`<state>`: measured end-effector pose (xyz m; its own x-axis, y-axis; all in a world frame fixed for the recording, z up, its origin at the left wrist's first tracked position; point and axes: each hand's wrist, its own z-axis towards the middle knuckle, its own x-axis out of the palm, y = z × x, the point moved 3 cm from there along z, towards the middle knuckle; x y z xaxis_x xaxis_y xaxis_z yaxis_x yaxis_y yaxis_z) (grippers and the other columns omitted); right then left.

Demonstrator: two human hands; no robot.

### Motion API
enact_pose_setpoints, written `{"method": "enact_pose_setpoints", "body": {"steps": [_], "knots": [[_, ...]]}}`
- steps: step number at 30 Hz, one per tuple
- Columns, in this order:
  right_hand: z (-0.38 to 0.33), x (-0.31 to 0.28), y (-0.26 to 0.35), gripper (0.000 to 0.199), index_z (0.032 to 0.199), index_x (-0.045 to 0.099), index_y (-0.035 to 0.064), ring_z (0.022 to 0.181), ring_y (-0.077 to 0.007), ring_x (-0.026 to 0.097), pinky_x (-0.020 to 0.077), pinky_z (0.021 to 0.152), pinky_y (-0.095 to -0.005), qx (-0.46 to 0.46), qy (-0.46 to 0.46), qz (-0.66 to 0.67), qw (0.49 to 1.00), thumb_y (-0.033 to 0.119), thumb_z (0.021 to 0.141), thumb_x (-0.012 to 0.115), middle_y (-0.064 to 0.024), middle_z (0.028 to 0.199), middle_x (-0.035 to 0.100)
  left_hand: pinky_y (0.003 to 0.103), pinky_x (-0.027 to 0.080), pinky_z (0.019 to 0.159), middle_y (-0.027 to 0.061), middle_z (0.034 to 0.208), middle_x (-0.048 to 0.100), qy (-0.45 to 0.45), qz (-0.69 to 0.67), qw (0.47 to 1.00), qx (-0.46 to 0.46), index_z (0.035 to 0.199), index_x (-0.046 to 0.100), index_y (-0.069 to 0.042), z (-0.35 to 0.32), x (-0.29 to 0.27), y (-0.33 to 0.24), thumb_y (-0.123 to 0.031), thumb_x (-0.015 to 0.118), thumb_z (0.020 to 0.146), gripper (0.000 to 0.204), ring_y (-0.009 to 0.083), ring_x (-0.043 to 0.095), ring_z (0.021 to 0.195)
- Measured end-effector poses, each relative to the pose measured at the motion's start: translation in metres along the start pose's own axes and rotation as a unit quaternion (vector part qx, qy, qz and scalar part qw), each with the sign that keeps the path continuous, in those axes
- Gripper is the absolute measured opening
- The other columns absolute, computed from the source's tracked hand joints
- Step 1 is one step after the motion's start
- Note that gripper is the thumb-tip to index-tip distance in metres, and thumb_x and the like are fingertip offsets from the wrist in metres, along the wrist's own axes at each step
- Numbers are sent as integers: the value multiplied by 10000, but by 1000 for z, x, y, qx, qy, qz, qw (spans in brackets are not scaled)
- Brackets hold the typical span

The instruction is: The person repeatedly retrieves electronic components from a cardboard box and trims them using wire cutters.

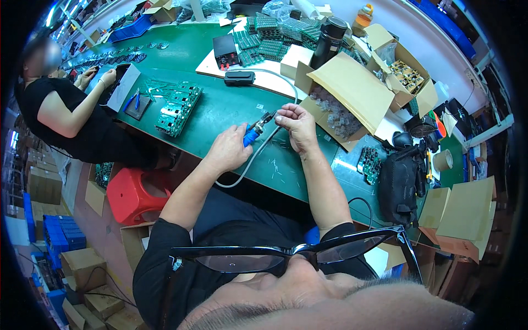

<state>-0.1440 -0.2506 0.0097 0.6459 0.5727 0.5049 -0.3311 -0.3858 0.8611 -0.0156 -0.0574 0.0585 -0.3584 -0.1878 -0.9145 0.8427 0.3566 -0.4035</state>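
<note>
My left hand point(226, 147) is closed around the blue handle of a corded hand tool point(252, 136). The tool's metal front end points up and right, toward my other hand. A grey cable point(263, 148) loops below the tool and runs on toward a small black box point(225, 50) with red fittings. My right hand point(298, 126) is raised just right of the tool's tip, thumb and fingers pinched together. Whatever those fingers hold is too small to make out. Both hands are above the green bench point(220, 110), where thin pale clippings point(275, 165) lie scattered.
Left of my hands lie a stack of green circuit boards point(179, 108) and blue-handled pliers point(131, 102). An open carton of clear small parts point(335, 118), a black bottle point(329, 41) and a black bag point(398, 184) are to the right. A co-worker point(66, 110) sits at left beside a red stool point(135, 195).
</note>
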Motion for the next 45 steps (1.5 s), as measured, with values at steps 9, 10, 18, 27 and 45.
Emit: {"method": "enact_pose_setpoints", "body": {"steps": [9, 10, 18, 27, 45], "knots": [[1, 0, -3, 413, 1195, 658, -59, 978, -221, 734, 617, 892, -341, 1, -1, -11, 1000, -96, 812, 809, -157, 1076, 750, 535, 538, 973, 285, 1137, 684, 18, 1, 1000, 1, 1415, 582, 65, 1, 1, 3, -185, 653, 879, 596, 470, 676, 1072], [2, 0, -4, 410, 1193, 658, -58, 979, -221, 733, 616, 893, -342, 2, -1, -14, 1000, -99, 813, 807, -158, 1076, 750, 546, 546, 951, 282, 1108, 693, 3, -2, 1000, 16, 1371, 601, 43, 1, 4, 8, -185, 661, 893, 534, 475, 683, 1042], [2, -1, -7, 391, 1174, 657, -54, 969, -222, 738, 622, 886, -339, 5, -5, -14, 1000, -108, 816, 805, -163, 1072, 749, 530, 545, 950, 289, 1070, 721, -2, -22, 999, 26, 1265, 672, 36, 3, 4, 10, -163, 648, 892, 423, 469, 691, 1028], [4, -4, -14, 370, 1152, 645, -43, 944, -224, 741, 634, 857, -343, 17, -20, -14, 1000, -107, 824, 803, -164, 1075, 748, 586, 546, 882, 295, 942, 716, 23, -69, 997, 10, 1036, 673, 7, 6, -1, 4, -181, 664, 916, 224, 512, 680, 934], [9, -1, -33, 457, 1268, 695, -2, 939, -175, 737, 588, 810, -311, -154, -73, -317, 933, 9, 825, 806, -124, 1168, 716, 525, 519, 1074, 184, 1203, 682, 270, -807, 523, -49, 1561, 409, 90, 40, 30, 107, -219, 638, 896, 768, 322, 689, 1082]]}}
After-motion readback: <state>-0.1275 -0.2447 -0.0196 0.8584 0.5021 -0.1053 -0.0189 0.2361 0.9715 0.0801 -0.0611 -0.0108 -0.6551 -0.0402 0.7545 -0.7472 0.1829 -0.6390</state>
